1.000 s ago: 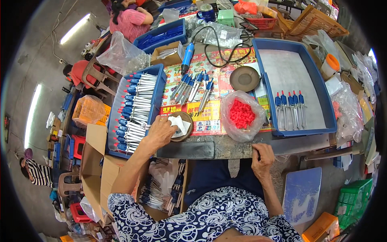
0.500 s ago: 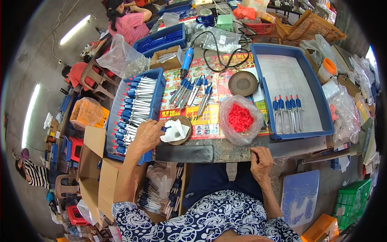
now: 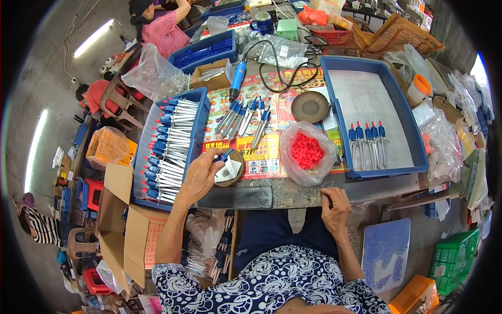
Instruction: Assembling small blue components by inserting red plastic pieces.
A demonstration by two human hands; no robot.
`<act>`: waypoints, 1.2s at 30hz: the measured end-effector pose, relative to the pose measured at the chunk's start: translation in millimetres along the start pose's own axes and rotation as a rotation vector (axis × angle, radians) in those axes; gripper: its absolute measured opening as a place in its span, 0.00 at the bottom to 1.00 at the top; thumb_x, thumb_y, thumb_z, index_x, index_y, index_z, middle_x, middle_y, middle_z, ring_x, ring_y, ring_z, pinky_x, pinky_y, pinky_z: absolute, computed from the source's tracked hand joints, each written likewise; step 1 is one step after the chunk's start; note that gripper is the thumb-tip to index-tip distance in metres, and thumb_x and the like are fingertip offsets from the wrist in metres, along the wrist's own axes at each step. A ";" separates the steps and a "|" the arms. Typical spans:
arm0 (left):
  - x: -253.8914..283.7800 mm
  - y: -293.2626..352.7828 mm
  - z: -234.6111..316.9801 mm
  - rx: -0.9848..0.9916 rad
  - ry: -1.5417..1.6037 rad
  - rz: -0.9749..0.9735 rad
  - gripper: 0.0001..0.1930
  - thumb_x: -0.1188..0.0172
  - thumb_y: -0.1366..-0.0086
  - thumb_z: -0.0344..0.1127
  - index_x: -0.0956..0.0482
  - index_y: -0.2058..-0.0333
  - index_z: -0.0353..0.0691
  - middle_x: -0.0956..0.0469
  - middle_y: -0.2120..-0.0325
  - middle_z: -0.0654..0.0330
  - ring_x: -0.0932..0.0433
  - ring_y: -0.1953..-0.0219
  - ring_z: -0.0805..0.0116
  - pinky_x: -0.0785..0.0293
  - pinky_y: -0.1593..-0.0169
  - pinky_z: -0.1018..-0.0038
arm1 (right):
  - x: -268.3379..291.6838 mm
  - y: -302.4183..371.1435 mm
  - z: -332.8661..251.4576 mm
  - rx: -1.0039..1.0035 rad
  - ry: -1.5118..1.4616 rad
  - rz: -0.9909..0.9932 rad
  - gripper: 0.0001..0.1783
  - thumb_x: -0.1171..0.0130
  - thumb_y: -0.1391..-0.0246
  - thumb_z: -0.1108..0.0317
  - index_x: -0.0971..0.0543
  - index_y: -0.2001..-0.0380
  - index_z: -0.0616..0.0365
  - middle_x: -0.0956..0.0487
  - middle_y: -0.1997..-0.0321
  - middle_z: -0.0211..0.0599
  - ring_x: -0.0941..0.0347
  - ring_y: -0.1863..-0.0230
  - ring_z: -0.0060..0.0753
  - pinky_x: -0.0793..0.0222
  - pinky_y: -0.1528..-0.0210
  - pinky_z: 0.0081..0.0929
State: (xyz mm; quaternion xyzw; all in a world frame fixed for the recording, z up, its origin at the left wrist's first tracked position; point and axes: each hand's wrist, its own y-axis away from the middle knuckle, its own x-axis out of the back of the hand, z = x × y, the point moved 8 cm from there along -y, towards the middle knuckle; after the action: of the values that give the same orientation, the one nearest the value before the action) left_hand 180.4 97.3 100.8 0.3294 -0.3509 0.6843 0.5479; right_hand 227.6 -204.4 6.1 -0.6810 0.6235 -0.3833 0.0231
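Note:
My left hand (image 3: 201,177) is closed round a blue-headed metal tool (image 3: 224,156); its blue end juts out and the rest is hidden by my fingers. Just below that end lies white paper (image 3: 229,168) on a round dish (image 3: 241,166). To the left, a blue tray (image 3: 200,118) holds rows of similar tools (image 3: 175,141) with red tips. Several more tools without red tips (image 3: 243,120) are spread on the printed sheet. My right hand (image 3: 334,208) rests at the table's front edge, fingers curled with nothing in them, below a bag of small red caps (image 3: 306,150).
At right stands a blue tray (image 3: 374,83) with several red-tipped tools (image 3: 367,140). A blue cylindrical power tool (image 3: 238,79) with a black cord lies behind, near a round metal dish (image 3: 310,107). An open cardboard box (image 3: 140,238) stands left of my lap. Other people sit farther off.
My left hand has shifted slightly right relative to the tray, and the blue end of the tool now points up and right over the paper. My right hand stays at the table edge.

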 end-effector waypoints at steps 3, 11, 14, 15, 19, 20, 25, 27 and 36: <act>-3.6 -1.1 -4.6 0.130 0.183 0.040 0.11 0.49 0.42 0.30 0.32 0.61 0.33 0.27 0.70 0.49 0.27 0.69 0.57 0.34 0.65 0.71 | -0.6 -0.5 0.4 0.007 0.005 -0.004 0.08 0.48 0.62 0.81 0.26 0.74 0.61 0.27 0.73 0.38 0.32 0.70 0.39 0.37 0.68 0.29; -22.1 -3.9 15.7 0.064 0.584 0.089 0.13 0.50 0.41 0.33 0.32 0.58 0.35 0.32 0.79 0.66 0.36 0.80 0.83 0.41 0.78 0.86 | -5.1 3.7 7.0 0.024 0.010 -0.052 0.08 0.48 0.60 0.81 0.26 0.73 0.61 0.27 0.73 0.38 0.32 0.71 0.38 0.37 0.68 0.27; -32.7 -1.4 22.4 0.098 0.754 0.077 0.15 0.49 0.40 0.34 0.33 0.56 0.34 0.31 0.77 0.64 0.35 0.78 0.82 0.39 0.80 0.87 | -6.5 3.2 9.2 -0.001 -0.017 -0.073 0.08 0.47 0.60 0.81 0.25 0.72 0.61 0.26 0.73 0.38 0.31 0.71 0.36 0.37 0.68 0.25; -36.4 -1.0 24.9 0.098 0.815 0.062 0.16 0.48 0.40 0.35 0.34 0.55 0.35 0.30 0.76 0.64 0.33 0.74 0.81 0.38 0.79 0.88 | -7.2 2.8 9.4 -0.010 -0.019 -0.087 0.08 0.47 0.59 0.81 0.25 0.72 0.61 0.26 0.73 0.38 0.31 0.72 0.34 0.36 0.68 0.24; -50.3 -2.6 29.4 0.089 0.945 0.022 0.16 0.48 0.40 0.36 0.34 0.55 0.34 0.30 0.76 0.63 0.33 0.74 0.80 0.38 0.79 0.87 | -6.5 -1.2 10.5 -0.059 -0.058 -0.090 0.07 0.48 0.56 0.80 0.25 0.70 0.63 0.27 0.74 0.35 0.32 0.73 0.26 0.37 0.70 0.20; -54.1 -3.2 29.2 0.090 0.970 0.013 0.16 0.48 0.40 0.36 0.34 0.55 0.33 0.30 0.76 0.62 0.33 0.75 0.80 0.38 0.78 0.86 | -6.6 -2.2 9.1 -0.060 -0.049 -0.099 0.07 0.48 0.56 0.80 0.25 0.70 0.63 0.27 0.74 0.35 0.32 0.73 0.26 0.37 0.70 0.20; -77.8 -7.2 29.4 0.092 1.156 0.030 0.16 0.47 0.40 0.36 0.33 0.56 0.33 0.28 0.75 0.61 0.31 0.75 0.79 0.36 0.78 0.84 | -4.5 -10.1 -2.4 -0.107 -0.194 -0.088 0.06 0.49 0.53 0.79 0.25 0.69 0.64 0.27 0.73 0.31 0.34 0.73 0.18 0.38 0.71 0.15; -90.0 -6.5 30.9 0.118 1.221 0.033 0.17 0.47 0.40 0.35 0.33 0.55 0.32 0.28 0.74 0.60 0.30 0.74 0.77 0.35 0.77 0.83 | -10.2 -11.7 -10.8 -0.153 -0.287 -0.113 0.06 0.49 0.53 0.79 0.25 0.69 0.64 0.27 0.72 0.29 0.34 0.73 0.16 0.38 0.70 0.13; -123.1 -7.2 34.7 0.205 1.392 0.093 0.17 0.41 0.45 0.31 0.31 0.58 0.29 0.25 0.74 0.61 0.27 0.77 0.78 0.27 0.75 0.83 | -86.7 -1.0 -43.9 -0.433 -0.724 -0.602 0.16 0.46 0.49 0.69 0.30 0.59 0.68 0.26 0.69 0.31 0.33 0.70 0.16 0.35 0.67 0.14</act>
State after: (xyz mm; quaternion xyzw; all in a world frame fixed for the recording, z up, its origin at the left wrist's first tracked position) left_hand 212.3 5.4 17.5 -0.1503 0.1337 0.7884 0.5814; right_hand 210.5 -109.4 -5.2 -0.9084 0.4171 0.0251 -0.0156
